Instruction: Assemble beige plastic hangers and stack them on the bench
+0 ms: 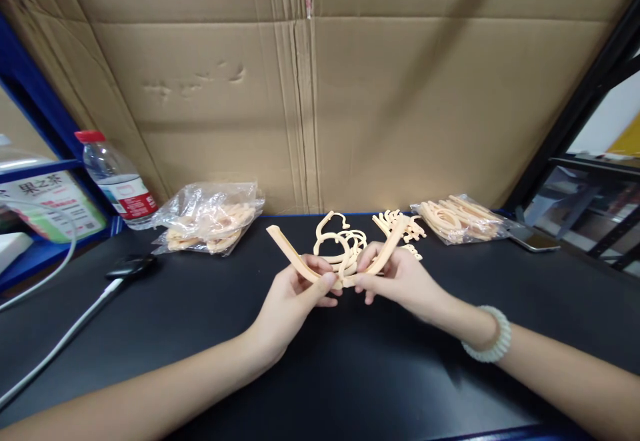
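Forearms (180, 381), bare, 2 pcs., nearest camera: one fr. btm L corner, one fr. btm R edge of frame, both running to ctr.

Bracelet (493, 334), pale, ribbed, 1 pc., on R wrist, lower R of ctr.

L hand (295, 294), ctr of frame: fingers (323, 286) pinching inner end of L strip.

R hand (400, 280), just R of ctr: fingers likewise pinching inner end of R strip.

L strip (290, 252), beige, curved, 1 pc., ctr of frame: tilted, outer end up to L.

R strip (389, 248), matching, 1 pc., R of ctr: outer end up to R. Inner ends of both come together btw. hands, making a wide V; joined or merely touching, can't tell.

Loose pcs. (330, 238), beige, hooked & ring-shaped, qty unclear, on worktop (225, 368) (black) behind hands; partly hidden.

Small pcs. (397, 218), beige, heaped, R of ctr.

L bag (215, 211), clear plastic, w/ beige pcs., mid L. R bag (460, 218), same type, mid R.

Phone (537, 238), flat, just beside R bag.

Bottle (117, 178), red cap, red/white label, mid L, upright but leaning in view.

Blk device (131, 266), w/ white cable (65, 342), L side.

Cardboard (210, 61), brown, creased, backdrop, fills upper frame.
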Demonstrator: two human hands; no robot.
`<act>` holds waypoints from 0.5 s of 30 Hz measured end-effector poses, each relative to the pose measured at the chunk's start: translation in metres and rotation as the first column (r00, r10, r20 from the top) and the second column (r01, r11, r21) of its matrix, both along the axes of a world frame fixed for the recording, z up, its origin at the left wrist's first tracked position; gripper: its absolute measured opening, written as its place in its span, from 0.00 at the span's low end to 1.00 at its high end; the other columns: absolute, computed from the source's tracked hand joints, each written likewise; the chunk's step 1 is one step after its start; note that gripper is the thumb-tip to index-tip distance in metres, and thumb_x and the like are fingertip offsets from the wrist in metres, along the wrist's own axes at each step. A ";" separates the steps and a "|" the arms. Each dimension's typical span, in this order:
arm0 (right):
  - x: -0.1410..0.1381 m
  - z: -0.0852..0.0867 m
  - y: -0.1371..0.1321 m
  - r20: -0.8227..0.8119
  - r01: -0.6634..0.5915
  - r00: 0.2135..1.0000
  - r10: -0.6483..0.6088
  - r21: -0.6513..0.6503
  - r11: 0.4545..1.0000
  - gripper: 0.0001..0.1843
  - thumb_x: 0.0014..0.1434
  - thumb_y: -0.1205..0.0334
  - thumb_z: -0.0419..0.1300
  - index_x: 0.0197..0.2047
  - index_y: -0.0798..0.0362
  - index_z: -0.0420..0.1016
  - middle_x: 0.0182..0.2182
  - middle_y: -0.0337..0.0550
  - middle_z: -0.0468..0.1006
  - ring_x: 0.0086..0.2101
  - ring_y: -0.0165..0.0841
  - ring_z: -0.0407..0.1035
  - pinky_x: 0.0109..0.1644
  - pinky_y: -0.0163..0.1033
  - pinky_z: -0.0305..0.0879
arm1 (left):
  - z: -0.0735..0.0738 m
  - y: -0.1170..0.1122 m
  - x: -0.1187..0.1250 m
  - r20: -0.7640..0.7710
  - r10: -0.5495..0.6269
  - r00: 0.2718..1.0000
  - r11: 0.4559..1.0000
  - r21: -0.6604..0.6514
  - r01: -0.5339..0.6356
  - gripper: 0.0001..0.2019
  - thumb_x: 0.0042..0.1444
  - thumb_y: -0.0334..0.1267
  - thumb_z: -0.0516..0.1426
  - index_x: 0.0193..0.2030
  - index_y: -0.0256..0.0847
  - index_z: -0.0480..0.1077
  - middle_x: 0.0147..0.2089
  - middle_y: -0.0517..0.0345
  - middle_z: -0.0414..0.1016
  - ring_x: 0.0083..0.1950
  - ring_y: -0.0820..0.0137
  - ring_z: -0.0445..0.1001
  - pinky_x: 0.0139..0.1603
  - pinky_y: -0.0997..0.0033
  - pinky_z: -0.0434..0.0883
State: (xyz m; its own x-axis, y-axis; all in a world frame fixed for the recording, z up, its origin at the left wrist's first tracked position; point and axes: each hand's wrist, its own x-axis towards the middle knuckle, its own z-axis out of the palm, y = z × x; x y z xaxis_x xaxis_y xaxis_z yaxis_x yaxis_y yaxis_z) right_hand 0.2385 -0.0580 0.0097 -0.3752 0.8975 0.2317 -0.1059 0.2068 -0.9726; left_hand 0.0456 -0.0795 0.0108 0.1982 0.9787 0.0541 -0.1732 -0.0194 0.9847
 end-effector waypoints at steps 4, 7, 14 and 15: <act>0.035 0.020 0.022 0.135 -0.089 0.987 0.084 0.033 0.995 0.13 0.47 0.60 0.71 0.30 0.55 0.71 0.23 0.37 0.75 0.24 0.28 0.72 0.25 0.32 0.72 | 0.004 0.014 -0.012 -0.019 0.043 0.999 0.999 -0.016 -0.043 0.14 0.48 0.42 0.68 0.32 0.36 0.69 0.30 0.60 0.75 0.30 0.74 0.75 0.33 0.77 0.75; 0.058 0.034 0.032 0.298 -0.138 0.948 0.113 0.064 0.988 0.12 0.47 0.59 0.71 0.30 0.54 0.73 0.25 0.38 0.77 0.24 0.30 0.74 0.28 0.35 0.74 | 0.009 0.026 -0.021 0.013 0.016 1.000 0.997 -0.075 -0.015 0.14 0.46 0.39 0.69 0.31 0.35 0.69 0.29 0.59 0.75 0.29 0.76 0.75 0.33 0.79 0.75; 0.085 0.044 0.043 0.472 -0.095 0.881 0.022 0.131 0.987 0.11 0.46 0.57 0.70 0.31 0.54 0.76 0.28 0.41 0.78 0.27 0.32 0.73 0.30 0.37 0.70 | 0.025 0.050 -0.044 0.067 -0.100 0.993 0.986 -0.127 0.108 0.12 0.41 0.30 0.70 0.32 0.35 0.73 0.32 0.56 0.78 0.32 0.74 0.78 0.37 0.81 0.75; 0.087 0.045 0.044 0.506 -0.087 0.863 -0.006 0.158 0.984 0.11 0.46 0.57 0.70 0.30 0.53 0.76 0.26 0.40 0.78 0.26 0.30 0.72 0.29 0.36 0.68 | 0.027 0.053 -0.047 0.035 -0.113 0.993 0.988 -0.100 0.116 0.12 0.42 0.31 0.70 0.32 0.35 0.74 0.32 0.56 0.79 0.33 0.73 0.78 0.37 0.80 0.75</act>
